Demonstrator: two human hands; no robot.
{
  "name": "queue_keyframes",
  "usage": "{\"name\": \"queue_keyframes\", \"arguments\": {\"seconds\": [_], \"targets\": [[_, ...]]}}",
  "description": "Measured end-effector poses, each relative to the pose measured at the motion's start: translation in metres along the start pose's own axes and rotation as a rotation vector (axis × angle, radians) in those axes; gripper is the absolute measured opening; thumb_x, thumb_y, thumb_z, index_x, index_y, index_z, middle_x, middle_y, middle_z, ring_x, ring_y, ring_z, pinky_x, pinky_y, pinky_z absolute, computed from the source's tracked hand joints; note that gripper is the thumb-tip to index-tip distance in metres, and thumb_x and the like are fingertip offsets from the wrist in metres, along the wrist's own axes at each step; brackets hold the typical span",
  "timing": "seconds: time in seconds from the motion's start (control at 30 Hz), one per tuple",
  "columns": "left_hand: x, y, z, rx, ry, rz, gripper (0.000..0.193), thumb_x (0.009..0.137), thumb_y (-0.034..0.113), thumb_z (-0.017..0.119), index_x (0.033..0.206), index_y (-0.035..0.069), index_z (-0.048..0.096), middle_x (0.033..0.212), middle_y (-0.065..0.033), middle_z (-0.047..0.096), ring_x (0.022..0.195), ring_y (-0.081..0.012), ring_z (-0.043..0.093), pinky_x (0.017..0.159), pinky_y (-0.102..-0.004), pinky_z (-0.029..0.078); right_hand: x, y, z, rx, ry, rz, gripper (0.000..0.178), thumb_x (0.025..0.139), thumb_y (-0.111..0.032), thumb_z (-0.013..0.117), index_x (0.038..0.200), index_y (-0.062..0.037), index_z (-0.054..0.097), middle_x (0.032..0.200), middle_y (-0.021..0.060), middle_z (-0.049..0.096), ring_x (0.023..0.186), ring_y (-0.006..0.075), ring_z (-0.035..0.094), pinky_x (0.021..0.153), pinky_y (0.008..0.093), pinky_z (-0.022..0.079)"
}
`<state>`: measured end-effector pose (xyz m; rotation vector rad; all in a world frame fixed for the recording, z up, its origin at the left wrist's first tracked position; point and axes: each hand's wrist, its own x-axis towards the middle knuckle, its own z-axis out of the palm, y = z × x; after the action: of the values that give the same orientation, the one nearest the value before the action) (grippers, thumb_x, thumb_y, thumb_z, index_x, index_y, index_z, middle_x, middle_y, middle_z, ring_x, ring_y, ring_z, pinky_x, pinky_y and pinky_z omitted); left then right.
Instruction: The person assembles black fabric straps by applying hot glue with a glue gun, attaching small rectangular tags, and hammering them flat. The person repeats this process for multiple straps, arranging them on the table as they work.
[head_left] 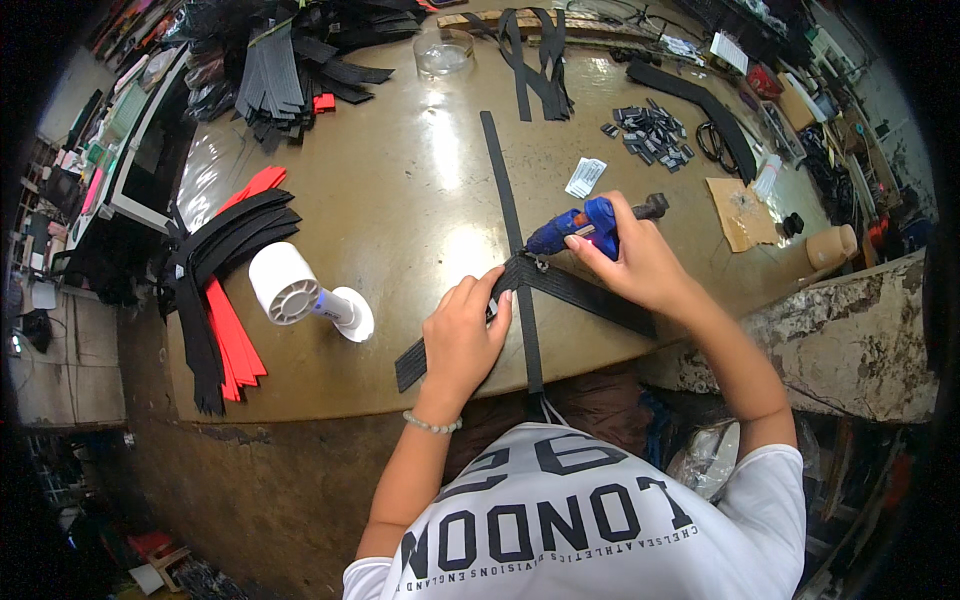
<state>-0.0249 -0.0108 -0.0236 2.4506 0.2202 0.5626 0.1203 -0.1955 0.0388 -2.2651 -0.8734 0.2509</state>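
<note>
My right hand [645, 262] is closed round a blue hot glue gun [572, 228]. The gun's nozzle points left and down at the bend of a wide black ribbed strip [600, 300], very close to or touching it. My left hand [466, 325] is closed on the strip's left arm [412, 365], fingers on top and thumb near the bend. Lengthwise beneath the bend runs a long narrow black strap [500, 180], which reaches the table's near edge. A small grey and white piece partly shows by my left thumb; its kind is unclear.
A white handheld fan [285, 285] stands left, beside black and red strip bundles [235, 330]. Black strips [275, 80] pile up far left, near a clear round container [443, 55]. Small black pieces [655, 135], a white label [586, 177], scissors [715, 145] and a tape roll [832, 248] lie right.
</note>
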Motion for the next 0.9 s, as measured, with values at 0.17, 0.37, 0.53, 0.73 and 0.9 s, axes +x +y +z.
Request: {"name": "queue_keyframes", "arguments": {"seconds": [0.17, 0.37, 0.53, 0.73, 0.9], "targets": [[0.000, 0.000, 0.002, 0.015, 0.002, -0.002, 0.025, 0.088, 0.017, 0.068, 0.111, 0.009, 0.068, 0.082, -0.0083, 0.060, 0.075, -0.0258, 0.062, 0.064, -0.0379, 0.050, -0.012, -0.004, 0.002, -0.058, 0.033, -0.067, 0.045, 0.092, -0.034, 0.069, 0.114, -0.0013, 0.047, 0.078, 0.0225, 0.069, 0.070, 0.0430, 0.067, 0.060, 0.0484, 0.052], [-0.001, -0.001, 0.003, 0.028, -0.008, -0.006, 0.026, 0.088, 0.018, 0.068, 0.112, 0.009, 0.068, 0.081, -0.0079, 0.059, 0.075, -0.0256, 0.062, 0.064, -0.0378, 0.050, -0.036, -0.008, 0.004, -0.029, -0.022, -0.058, 0.043, 0.091, -0.032, 0.070, 0.112, -0.0018, 0.047, 0.068, 0.0197, 0.066, 0.058, 0.0418, 0.064, 0.054, 0.0474, 0.050], [-0.001, -0.001, 0.004, 0.046, -0.025, -0.019, 0.027, 0.089, 0.018, 0.068, 0.114, 0.010, 0.068, 0.080, -0.0076, 0.058, 0.073, -0.0251, 0.060, 0.063, -0.0372, 0.049, -0.051, 0.010, -0.013, 0.182, -0.149, -0.053, 0.042, 0.089, -0.035, 0.073, 0.108, -0.0022, 0.056, 0.080, 0.0183, 0.069, 0.076, 0.0353, 0.071, 0.068, 0.0414, 0.054], [-0.012, 0.009, -0.006, 0.056, -0.049, -0.050, 0.030, 0.091, 0.021, 0.067, 0.119, 0.011, 0.067, 0.076, -0.0100, 0.054, 0.069, -0.0269, 0.058, 0.063, -0.0382, 0.047, -0.066, 0.129, -0.074, -0.133, 1.101, 0.404, 0.051, 0.098, -0.041, 0.061, 0.124, 0.0018, 0.051, 0.102, 0.0190, 0.067, 0.090, 0.0306, 0.066, 0.083, 0.0396, 0.050], [-0.030, 0.020, -0.010, 0.134, -0.075, -0.089, 0.029, 0.092, 0.019, 0.066, 0.120, 0.009, 0.067, 0.077, -0.0075, 0.054, 0.068, -0.0240, 0.059, 0.057, -0.0367, 0.047, -0.109, 0.146, -0.122, -0.690, 0.685, 0.909, 0.044, 0.099, -0.039, 0.058, 0.108, 0.0040, 0.061, 0.095, 0.0290, 0.068, 0.089, 0.0462, 0.064, 0.078, 0.0468, 0.050]]}}
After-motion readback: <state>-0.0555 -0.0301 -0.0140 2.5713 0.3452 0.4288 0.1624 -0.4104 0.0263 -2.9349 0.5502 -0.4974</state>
